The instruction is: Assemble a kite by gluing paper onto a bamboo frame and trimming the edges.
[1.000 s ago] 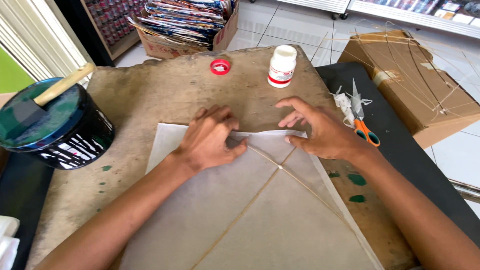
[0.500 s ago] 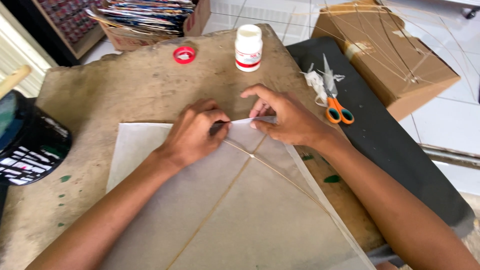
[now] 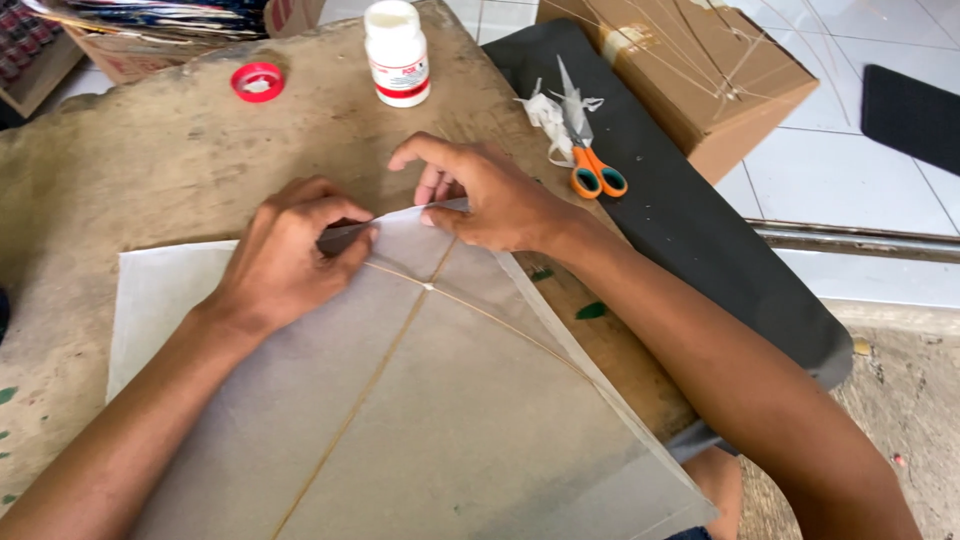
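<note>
Bottle: white plastic glue bottle point(image 3: 397, 52), red-banded label, standing at the board's far edge.
Paper: thin translucent kite paper point(image 3: 400, 400), crossed sticks showing through.
Left hand point(image 3: 285, 255): fingers curling, pinching the paper's top edge.
Right hand point(image 3: 480, 195): fingertips pinching the same edge.

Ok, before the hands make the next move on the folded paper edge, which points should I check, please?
1. Left hand pinching the top edge of the thin paper sheet: ok.
2. Right hand pressing the same edge: ok.
3. Crossed sticks lying under the sheet: ok.
4. Glue bottle open, its red cap beside it: ok.
5. Scissors apart from both hands: ok.
6. Glue already on the fold: cannot tell.
</note>
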